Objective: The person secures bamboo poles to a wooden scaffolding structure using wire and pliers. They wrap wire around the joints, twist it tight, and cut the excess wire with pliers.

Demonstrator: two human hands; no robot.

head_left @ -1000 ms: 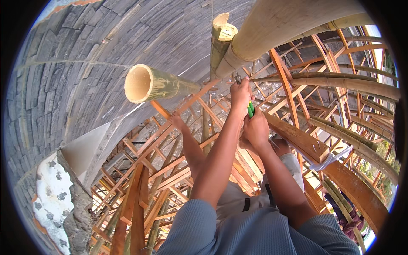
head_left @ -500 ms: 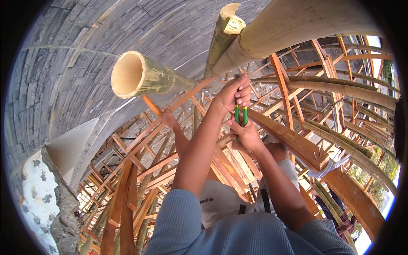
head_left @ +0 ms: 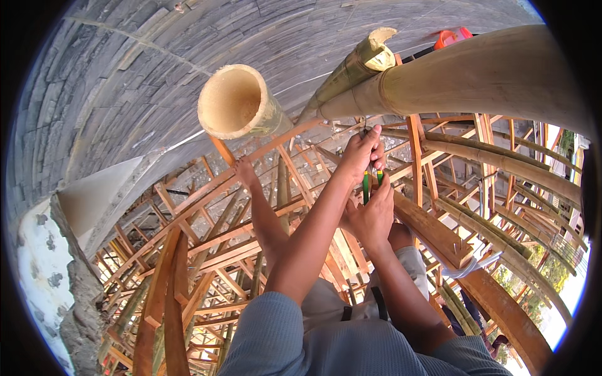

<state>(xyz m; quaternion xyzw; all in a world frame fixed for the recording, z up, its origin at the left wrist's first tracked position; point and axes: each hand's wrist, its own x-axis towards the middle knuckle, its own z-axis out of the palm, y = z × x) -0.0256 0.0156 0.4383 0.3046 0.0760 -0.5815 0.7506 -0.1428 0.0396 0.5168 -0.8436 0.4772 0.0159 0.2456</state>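
Observation:
Pliers with green handles point upward in front of me, over the gaps in the wooden framework. My left hand is closed around their upper part, and a dark tip shows above the fingers. Just below, my right hand is wrapped round the lower handles and covers most of one. Whether a wire or other small piece is also between the fingers, I cannot make out. Beyond my hands, a thick bamboo pole slants to the upper right.
An open-ended bamboo stub and a split bamboo piece rise near the grey stone wall. A wooden beam with protruding nails lies at my right. My bare foot rests on a timber. A red bucket shows far off.
The view has shifted, and the red bucket has come into it. My hands sit slightly farther right and lower in the picture. My right hand now covers more of the handles.

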